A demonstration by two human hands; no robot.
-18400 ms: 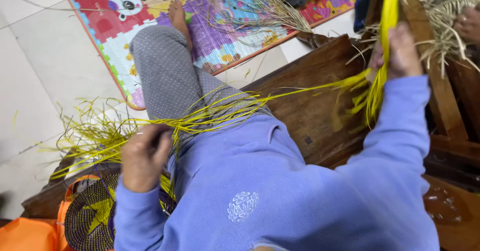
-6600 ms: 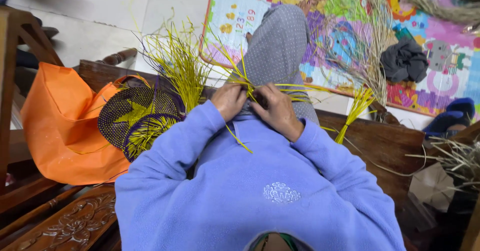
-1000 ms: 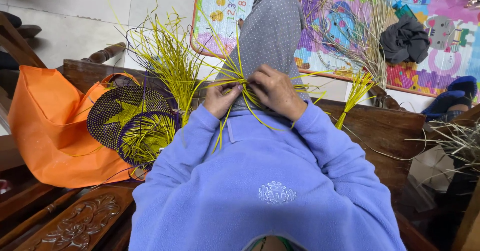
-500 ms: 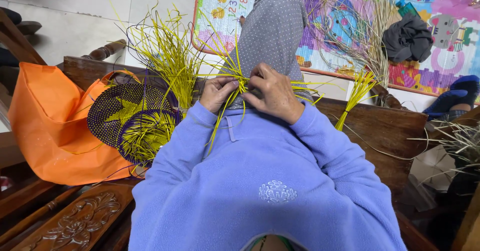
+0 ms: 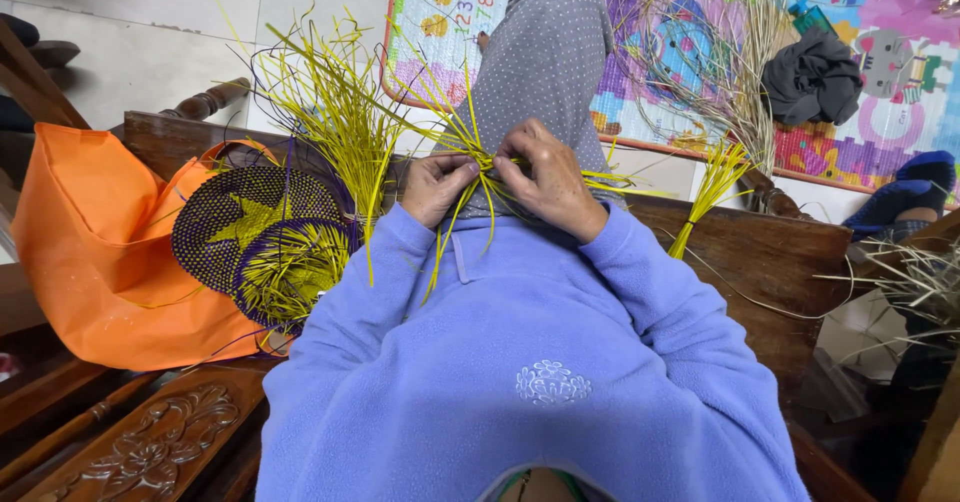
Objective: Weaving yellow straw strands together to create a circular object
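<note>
My left hand (image 5: 437, 184) and my right hand (image 5: 548, 180) meet over my lap, both pinching a small knot of thin yellow-green straw strands (image 5: 478, 157). Loose ends of the strands fan out past my grey dotted trouser leg (image 5: 545, 57) and hang down over my lilac fleece sleeves. To the left lie two round woven purple-and-yellow discs (image 5: 262, 237) with long yellow strands sticking up from them.
An orange cloth bag (image 5: 85, 252) sits left on a dark carved wooden bench (image 5: 760, 262). A short yellow straw bundle (image 5: 712, 184) rests on the bench's right part. Beyond lie a colourful play mat (image 5: 880, 72), dry straw and a dark cloth (image 5: 812, 77).
My hands have stayed together at the knot of strands, shifting only slightly. The view has tilted a little, and the long-ago raised right arm is now down at my lap.
</note>
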